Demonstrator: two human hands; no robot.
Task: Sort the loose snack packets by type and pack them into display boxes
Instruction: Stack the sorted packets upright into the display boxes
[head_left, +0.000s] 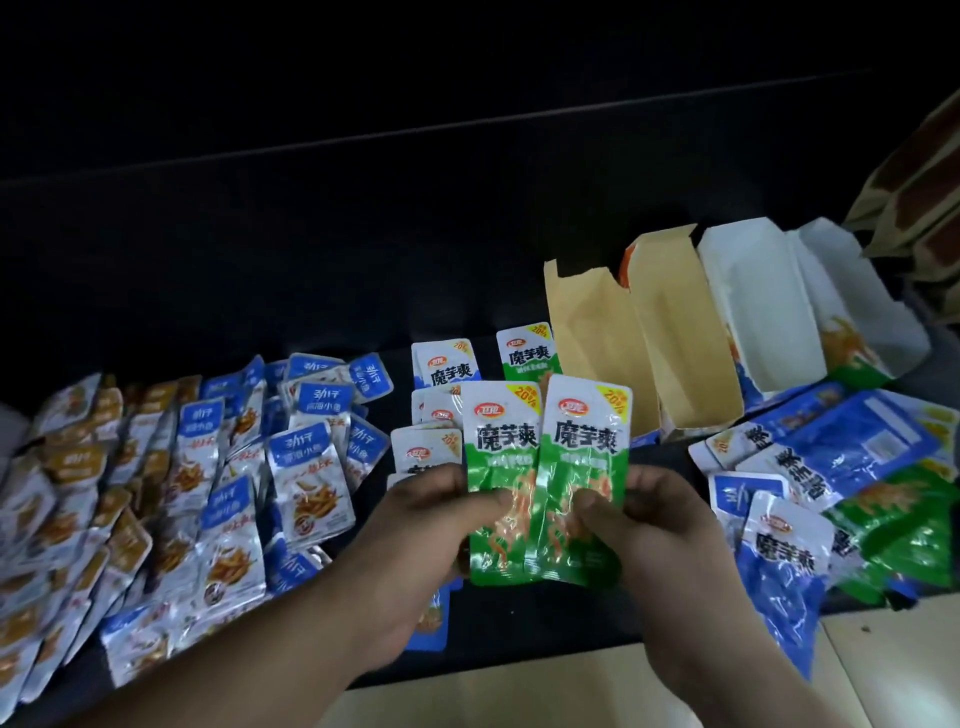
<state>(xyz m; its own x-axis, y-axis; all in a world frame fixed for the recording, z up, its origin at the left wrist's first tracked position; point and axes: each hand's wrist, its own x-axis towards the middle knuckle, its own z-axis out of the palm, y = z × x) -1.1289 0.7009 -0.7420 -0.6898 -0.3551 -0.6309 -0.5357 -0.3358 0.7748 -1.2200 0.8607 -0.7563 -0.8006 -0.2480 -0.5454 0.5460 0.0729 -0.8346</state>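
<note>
My left hand (415, 535) pinches a green konjac packet (496, 457), and my right hand (660, 525) pinches a second green packet (584, 447) right beside it. Both are held upright above the dark table. Behind them lie blue-and-white konjac packets (444, 364) and one more green packet (527, 353). A wide spread of blue and orange fish-snack packets (208, 467) covers the left. A mixed heap of blue and green packets (857, 467) lies on the right. Open display boxes stand at the back right: a brown one (670, 332) and a white one (753, 312).
The dark table (519, 618) ends at a pale wooden surface (571, 691) along the front. A patterned brown bag (919, 208) sits at the far right behind the boxes. The background is dark.
</note>
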